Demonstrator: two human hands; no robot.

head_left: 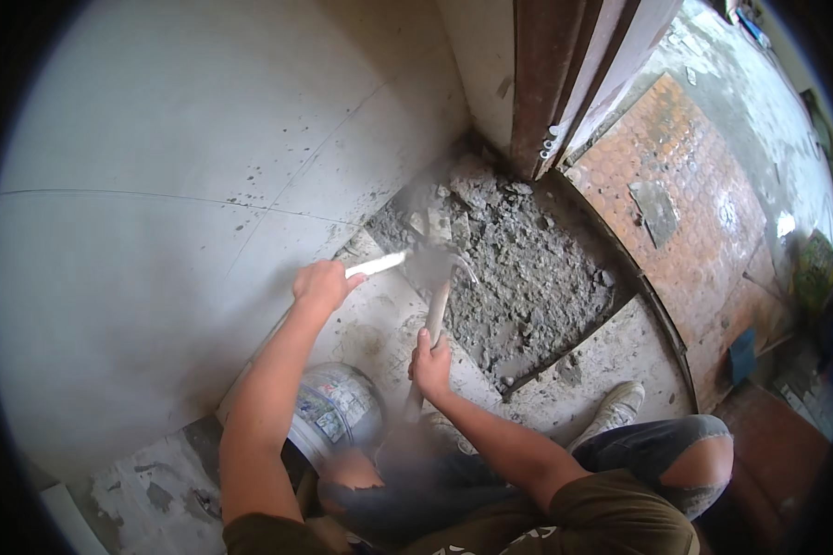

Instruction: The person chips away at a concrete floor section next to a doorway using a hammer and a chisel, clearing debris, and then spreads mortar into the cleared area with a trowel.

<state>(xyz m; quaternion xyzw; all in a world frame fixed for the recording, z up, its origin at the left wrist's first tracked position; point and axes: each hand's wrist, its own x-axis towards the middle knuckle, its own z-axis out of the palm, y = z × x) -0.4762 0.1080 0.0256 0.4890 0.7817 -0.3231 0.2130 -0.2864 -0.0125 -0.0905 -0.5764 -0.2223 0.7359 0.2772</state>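
My left hand (322,283) grips a pale metal chisel (377,265) whose tip points right toward broken grey rubble (518,268) in a floor corner. My right hand (429,363) holds the wooden handle of a hammer (438,294); its dark head is blurred, just beside the chisel's end. Both tools hang over the edge of a dusty floor tile (379,324) next to the rubble pit.
A white tiled wall (157,185) fills the left. A brown door frame (546,83) stands behind the rubble, with orange patterned floor (685,185) beyond. A plastic bucket (338,412) sits by my knee. My shoe (615,407) rests on the dusty tile.
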